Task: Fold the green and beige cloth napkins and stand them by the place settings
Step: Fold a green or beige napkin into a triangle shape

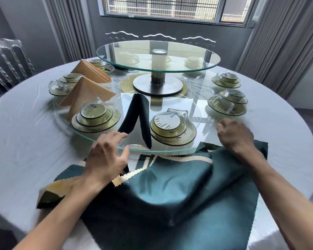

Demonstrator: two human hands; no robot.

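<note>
I have my left hand (107, 152) hovering at the rim of the lower glass turntable (65, 121), fingers spread and holding nothing, fingertips just beside the foot of the standing green napkin (139, 116). That napkin stands as a tall tent between two wrapped place settings (96, 116) and (172, 129), so it sits where the task wants it; I judge my hand is there to steady it.

My right hand (235, 136) rests on the far corner of the loose green napkin (179, 179), fingers curled down at the fabric. I cannot tell whether they actually pinch it. This cloth lies rumpled on the worktop (25, 141) in front of me, over more green and cream-trimmed cloths, close to the turntable edge so the next fold is within reach.

Two beige napkins (87, 92) and (92, 71) stand as cones on the left by their settings. The settings on the right (228, 103) have no napkin beside them, so I judge several folds remain.
</note>
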